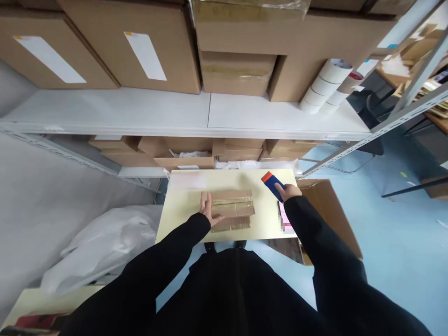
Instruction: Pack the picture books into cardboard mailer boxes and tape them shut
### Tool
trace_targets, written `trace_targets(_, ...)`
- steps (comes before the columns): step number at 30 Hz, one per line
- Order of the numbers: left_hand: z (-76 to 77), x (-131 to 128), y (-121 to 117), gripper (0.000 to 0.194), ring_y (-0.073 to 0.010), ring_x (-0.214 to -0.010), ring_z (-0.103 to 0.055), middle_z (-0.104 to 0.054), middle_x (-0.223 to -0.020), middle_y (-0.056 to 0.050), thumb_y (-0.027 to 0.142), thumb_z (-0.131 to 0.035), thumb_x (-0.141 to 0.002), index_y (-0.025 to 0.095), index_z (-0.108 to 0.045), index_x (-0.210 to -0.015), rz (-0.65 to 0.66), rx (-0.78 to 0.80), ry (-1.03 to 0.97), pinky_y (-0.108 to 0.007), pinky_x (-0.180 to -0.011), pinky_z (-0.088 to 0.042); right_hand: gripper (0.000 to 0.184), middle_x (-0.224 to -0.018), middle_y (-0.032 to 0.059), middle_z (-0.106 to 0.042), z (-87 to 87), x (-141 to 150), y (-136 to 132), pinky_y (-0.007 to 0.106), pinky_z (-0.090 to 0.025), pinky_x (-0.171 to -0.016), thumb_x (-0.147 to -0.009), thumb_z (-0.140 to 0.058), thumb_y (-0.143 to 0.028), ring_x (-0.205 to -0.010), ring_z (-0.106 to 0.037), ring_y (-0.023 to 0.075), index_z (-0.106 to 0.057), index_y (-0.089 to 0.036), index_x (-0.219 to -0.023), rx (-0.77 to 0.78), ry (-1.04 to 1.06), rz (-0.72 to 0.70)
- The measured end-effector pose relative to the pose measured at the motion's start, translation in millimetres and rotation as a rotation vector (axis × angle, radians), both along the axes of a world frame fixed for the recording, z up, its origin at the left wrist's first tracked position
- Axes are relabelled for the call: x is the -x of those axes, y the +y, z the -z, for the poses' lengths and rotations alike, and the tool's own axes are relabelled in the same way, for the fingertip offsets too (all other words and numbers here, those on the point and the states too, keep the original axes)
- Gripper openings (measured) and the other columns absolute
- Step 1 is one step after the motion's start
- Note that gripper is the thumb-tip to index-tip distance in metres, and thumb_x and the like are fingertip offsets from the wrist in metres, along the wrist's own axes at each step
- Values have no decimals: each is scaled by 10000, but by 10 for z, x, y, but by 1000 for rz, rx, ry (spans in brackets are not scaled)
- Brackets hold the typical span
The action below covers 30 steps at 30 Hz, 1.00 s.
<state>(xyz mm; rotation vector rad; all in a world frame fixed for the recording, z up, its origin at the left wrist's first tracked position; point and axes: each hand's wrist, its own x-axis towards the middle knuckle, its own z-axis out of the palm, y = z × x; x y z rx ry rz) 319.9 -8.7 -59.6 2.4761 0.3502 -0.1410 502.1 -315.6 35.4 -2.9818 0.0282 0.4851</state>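
A small cardboard box (233, 203) with clear tape along its top lies on the pale yellow table (185, 219) in front of me. My left hand (208, 209) rests at its left end, fingers spread, thumb pointing right along the box's near side. Over the table's right side, my right hand (287, 191) is closed around a flat blue object with an orange end (275, 185); its exact kind is unclear. Below that hand, a pink-and-white printed item (286, 219) lies at the table's right edge, partly covered by my sleeve.
Behind the table stands a white metal shelf (147, 109) with large cartons (157, 60) and stacked tape rolls (325, 86). An open carton (329, 210) sits on the floor at right. Large white plastic bags (108, 238) bulge at the left.
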Motion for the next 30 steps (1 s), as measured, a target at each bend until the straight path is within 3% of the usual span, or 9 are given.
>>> trace_targets(2, 89, 132, 149, 1260, -333, -1312, -84, 97, -1439, -191, 405, -748, -473, 124, 81, -1379, -18, 58, -51, -407, -1014, -280, 609, -794, 132, -644, 203, 107, -95, 265, -406, -619, -827, -210, -568, -764, -598, 216, -627, -125, -872, -147, -26, 74)
trace_targets(4, 198, 268, 264, 1159, -321, -1296, -188, -88, -1436, -196, 334, -729, -519, 122, 11, -1386, -39, 110, -23, -408, -1011, -291, 562, -803, 122, -641, 406, 249, -125, 266, -404, -635, -845, -212, -522, -776, -594, 217, -601, -124, -927, -188, -49, 68)
trace_targets(8, 414, 406, 342, 801, -285, -1129, -477, -439, -1282, -165, 277, -646, -614, 120, -295, -1317, -67, 217, 104, -395, -958, -371, 418, -927, 142, -623, 722, 493, 56, 307, -396, -741, -829, -351, -385, -876, -577, 243, -510, -93, -1081, -141, -45, -8)
trace_targets(12, 519, 371, 291, 541, -252, -1022, -564, -608, -1089, -106, 267, -585, -650, 140, -483, -1166, -77, 334, 144, -366, -911, -420, 374, -934, 147, -625, 967, 631, 338, 395, -282, -921, -818, -389, -323, -928, -568, 249, -481, -88, -1095, -50, -10, 2)
trace_targets(17, 501, 349, 213, 373, -234, -950, -604, -670, -960, -65, 286, -513, -707, 184, -569, -1061, -161, 315, 143, -335, -862, -451, 364, -791, 140, -649, 1242, 686, 476, 409, -125, -1011, -827, -390, -376, -860, -604, 238, -529, -86, -998, -5, 96, -14)
trace_targets(23, 550, 346, 208, 386, -243, -936, -610, -674, -956, -66, 299, -518, -707, 183, -583, -1069, -145, 302, 172, -337, -840, -464, 494, -858, 156, -655, 1437, 654, 496, 385, -143, -1016, -804, -425, -389, -929, -583, 250, -455, -63, -1173, -76, 94, -53)
trace_targets(27, 579, 366, 205, 414, -255, -961, -596, -663, -985, -71, 307, -510, -724, 179, -561, -1115, -113, 280, 160, -360, -860, -455, 495, -862, 141, -653, 1416, 739, 428, 453, -112, -1025, -781, -439, -410, -888, -596, 262, -484, -95, -1161, -120, 35, -46)
trace_targets(30, 509, 382, 192, 685, -274, -1133, -476, -531, -1217, -106, 332, -602, -659, 149, -393, -1285, -93, 226, 17, -378, -952, -386, 541, -1125, 153, -568, 1285, 875, 335, 478, -150, -1028, -763, -440, -327, -1102, -484, 276, -387, -122, -1261, -304, -165, -82)
